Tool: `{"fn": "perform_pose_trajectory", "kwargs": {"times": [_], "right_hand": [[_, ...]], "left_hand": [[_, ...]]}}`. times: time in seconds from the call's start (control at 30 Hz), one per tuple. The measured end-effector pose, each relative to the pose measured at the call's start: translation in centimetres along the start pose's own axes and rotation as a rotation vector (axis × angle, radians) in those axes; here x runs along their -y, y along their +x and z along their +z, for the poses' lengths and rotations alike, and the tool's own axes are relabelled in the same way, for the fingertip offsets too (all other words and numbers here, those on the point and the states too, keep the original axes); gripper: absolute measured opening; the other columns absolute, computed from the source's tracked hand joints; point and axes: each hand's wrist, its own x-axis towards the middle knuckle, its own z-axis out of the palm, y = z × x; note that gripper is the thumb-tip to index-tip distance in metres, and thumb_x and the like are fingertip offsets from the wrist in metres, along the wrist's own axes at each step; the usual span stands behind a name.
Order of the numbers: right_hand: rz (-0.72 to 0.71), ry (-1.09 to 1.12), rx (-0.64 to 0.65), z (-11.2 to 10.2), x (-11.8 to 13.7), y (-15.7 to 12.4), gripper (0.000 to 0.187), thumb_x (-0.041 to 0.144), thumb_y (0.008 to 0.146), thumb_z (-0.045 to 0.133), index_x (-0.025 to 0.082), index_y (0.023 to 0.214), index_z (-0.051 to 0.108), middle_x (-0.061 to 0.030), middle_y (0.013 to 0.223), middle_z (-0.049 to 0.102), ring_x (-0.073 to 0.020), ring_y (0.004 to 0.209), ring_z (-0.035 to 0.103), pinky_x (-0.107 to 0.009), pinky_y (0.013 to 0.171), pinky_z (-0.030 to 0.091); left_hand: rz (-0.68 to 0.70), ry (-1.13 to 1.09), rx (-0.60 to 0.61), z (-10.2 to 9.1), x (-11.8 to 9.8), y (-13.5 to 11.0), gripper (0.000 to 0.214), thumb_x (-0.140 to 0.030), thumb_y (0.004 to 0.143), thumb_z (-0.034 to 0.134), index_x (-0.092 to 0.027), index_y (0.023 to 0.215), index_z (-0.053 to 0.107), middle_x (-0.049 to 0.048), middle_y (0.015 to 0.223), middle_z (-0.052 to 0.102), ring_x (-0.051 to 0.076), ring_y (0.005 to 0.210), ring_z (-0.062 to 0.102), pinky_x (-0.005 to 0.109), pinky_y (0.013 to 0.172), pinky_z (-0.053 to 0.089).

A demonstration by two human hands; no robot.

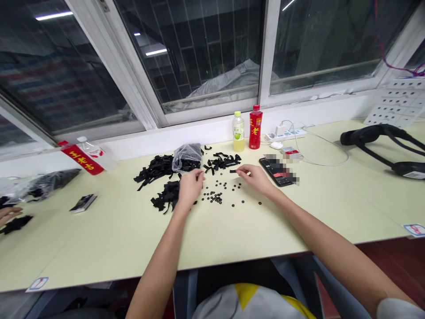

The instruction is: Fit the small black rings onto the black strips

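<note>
My right hand (255, 177) pinches one end of a short black fabric strip (233, 171), which points left from the fingertips. My left hand (191, 185) has its thumb and fingers pressed together; anything between them is too small to make out. Below and between the hands, small black rings (217, 199) lie scattered over the table. Beside and partly behind my left hand is a heap of black strips (168, 195). A larger pile (156, 168) lies behind it, next to a clear plastic bag (187, 157) holding black pieces. More loose strips (223, 162) lie beyond the rings.
Near the wall stand a yellow drink bottle (238, 133) and a red bottle (255, 128). A phone (277, 172) lies right of my right hand, with a power strip (292, 134) and cable behind. A black headset (378, 141) is far right. Another person's hand (9, 214) shows at far left.
</note>
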Motion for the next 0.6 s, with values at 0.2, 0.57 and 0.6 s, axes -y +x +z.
{"fn": "perform_pose_trajectory", "kwargs": {"times": [0.2,0.57,0.6], "right_hand": [[0.033,-0.112,-0.091,-1.2,-0.9,0.6,0.022,0.035,0.112,0.079,0.024,0.098,0.092,-0.0129,0.103,0.096,-0.0339,0.099,0.087,-0.042,0.097,0.067],[-0.043,-0.153,-0.012,-0.2,-1.1,0.5,0.027,0.028,0.115,0.074,0.025,0.093,0.088,-0.0146,0.111,0.097,-0.0353,0.104,0.087,-0.044,0.099,0.065],[-0.043,-0.162,-0.003,-0.1,-1.1,0.5,0.027,0.027,0.116,0.073,0.025,0.094,0.088,-0.0150,0.113,0.097,-0.0355,0.106,0.087,-0.045,0.100,0.065]], "left_hand": [[0.043,0.373,-0.179,-3.3,3.3,2.7,0.018,-0.029,0.111,0.087,-0.021,0.096,0.082,0.0202,0.103,0.084,0.047,0.131,0.076,0.052,0.121,0.060],[0.151,-0.157,0.138,4.8,-0.2,10.3,0.042,-0.008,0.097,0.092,-0.024,0.071,0.064,0.0031,0.088,0.058,0.034,0.121,0.077,0.038,0.116,0.057],[0.169,-0.211,0.137,4.9,0.0,10.4,0.044,-0.007,0.097,0.092,-0.024,0.070,0.062,0.0027,0.088,0.059,0.033,0.120,0.077,0.036,0.116,0.056]]}}
